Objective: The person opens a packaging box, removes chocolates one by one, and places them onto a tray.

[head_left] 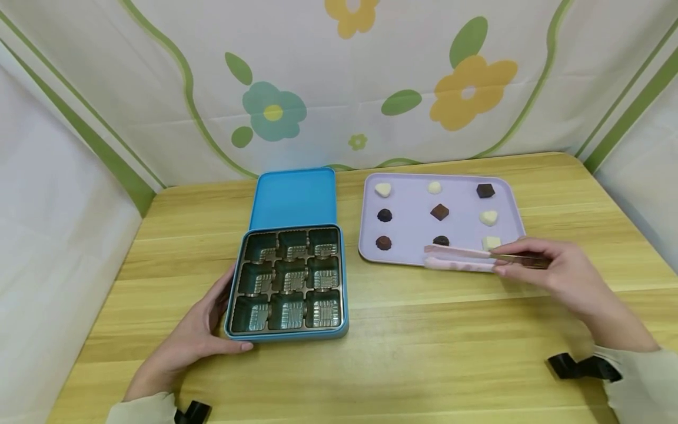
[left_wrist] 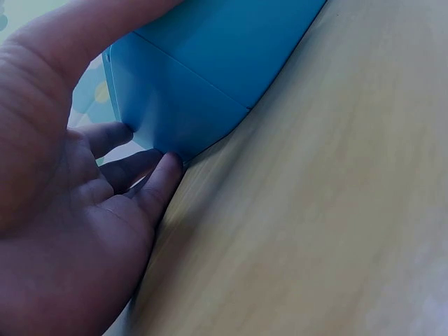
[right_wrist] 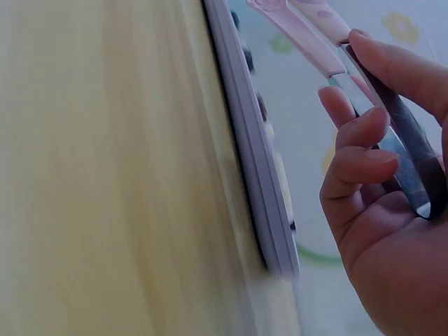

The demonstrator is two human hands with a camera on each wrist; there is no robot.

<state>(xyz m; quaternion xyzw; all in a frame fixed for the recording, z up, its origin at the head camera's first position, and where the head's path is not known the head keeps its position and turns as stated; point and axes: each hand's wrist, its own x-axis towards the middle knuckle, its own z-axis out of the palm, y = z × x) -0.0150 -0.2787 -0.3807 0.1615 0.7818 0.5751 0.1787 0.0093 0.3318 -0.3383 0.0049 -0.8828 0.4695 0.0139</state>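
Observation:
My left hand (head_left: 198, 333) holds a blue tin box (head_left: 345, 306) at its front left corner, thumb along the front and fingers on the left side. Inside the tin is a dark plastic insert (head_left: 291, 275) with several square compartments and no chocolates in them. Between thumb and fingers, my right hand (head_left: 561, 274) pinches pink-tipped metal tongs (right_wrist: 392, 119). The tong tips hover over the front edge of a lilac tray (head_left: 408, 227), close to a dark chocolate (head_left: 441, 240) that they partly hide. A white square chocolate (head_left: 491, 242) lies near my right fingers.
More chocolates stand spaced in rows on the tray, among them a white one (head_left: 383, 189), a brown diamond-shaped one (head_left: 439, 212) and a dark one (head_left: 485, 190). A blue lid (head_left: 294, 199) lies behind the tin. A flowered cloth (head_left: 339, 82) hangs at the table's back edge.

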